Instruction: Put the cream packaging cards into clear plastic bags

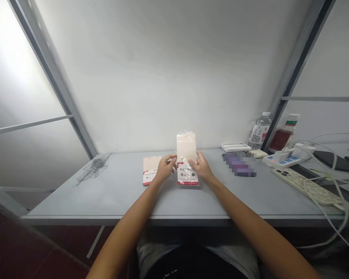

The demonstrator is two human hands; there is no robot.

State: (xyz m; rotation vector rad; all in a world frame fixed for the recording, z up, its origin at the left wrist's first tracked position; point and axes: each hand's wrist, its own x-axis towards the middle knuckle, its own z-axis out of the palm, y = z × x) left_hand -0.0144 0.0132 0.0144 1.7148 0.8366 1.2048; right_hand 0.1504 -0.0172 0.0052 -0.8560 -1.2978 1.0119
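Note:
My right hand [202, 167] grips a cream-and-red ruler set packet [187, 149] by its right side, thumb across the front. The packet stands upright above the table, in a shiny clear plastic sleeve, with printed characters and a large "4" on its lower part. At its left edge is my left hand [166, 167], closed with thumb and fingers pinched together. Whatever those fingers pinch is too small to make out. A second, similar packet [149, 172] lies on the table to the left, partly covered by my left hand.
The grey table [119, 199] meets a white wall. On the right are a purple pouch-like item [240, 164], partly pixelated, a white box-shaped device [236, 147], a water bottle [259, 131], a bottle of dark red liquid [282, 137], a power strip [291, 159], a phone [308, 186] and loose cables.

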